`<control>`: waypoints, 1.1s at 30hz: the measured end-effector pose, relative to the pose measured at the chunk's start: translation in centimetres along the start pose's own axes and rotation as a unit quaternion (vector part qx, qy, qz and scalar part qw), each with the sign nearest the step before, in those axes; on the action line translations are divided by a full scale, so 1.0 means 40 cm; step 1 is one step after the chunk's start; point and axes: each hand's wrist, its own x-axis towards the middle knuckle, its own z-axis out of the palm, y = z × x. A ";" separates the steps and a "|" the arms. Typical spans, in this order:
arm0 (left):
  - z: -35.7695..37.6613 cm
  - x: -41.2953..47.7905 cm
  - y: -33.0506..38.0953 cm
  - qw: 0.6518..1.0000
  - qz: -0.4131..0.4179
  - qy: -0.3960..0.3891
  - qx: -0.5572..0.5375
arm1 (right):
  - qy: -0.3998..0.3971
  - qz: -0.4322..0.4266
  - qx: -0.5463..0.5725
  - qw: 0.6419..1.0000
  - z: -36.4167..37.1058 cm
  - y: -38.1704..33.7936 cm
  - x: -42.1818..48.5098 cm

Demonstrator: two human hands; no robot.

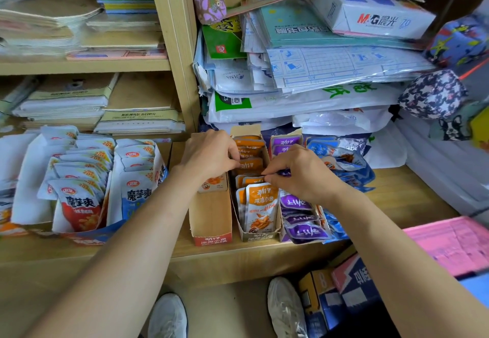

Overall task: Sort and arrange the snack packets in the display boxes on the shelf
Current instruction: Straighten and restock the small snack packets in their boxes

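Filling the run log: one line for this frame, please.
phase: sorting | left hand: pinches orange packet in middle box | right hand: pinches purple packet | left box: mostly empty

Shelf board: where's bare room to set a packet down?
Bare wooden shelf right of the blue snack packets; the empty front of the brown cardboard display box. Crowded: orange snack packets and purple snack packets, where the left hand and right hand work.

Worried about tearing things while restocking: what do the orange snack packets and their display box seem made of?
The orange snack packets look like glossy plastic or foil-laminate film: light glints on their printed faces. The display box looks like thin matte cardboard: brown unprinted walls, folded back flap.
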 end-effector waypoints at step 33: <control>0.002 -0.022 -0.015 0.973 0.036 0.204 -0.100 | 0.208 -0.003 -0.006 0.978 0.016 -0.040 0.024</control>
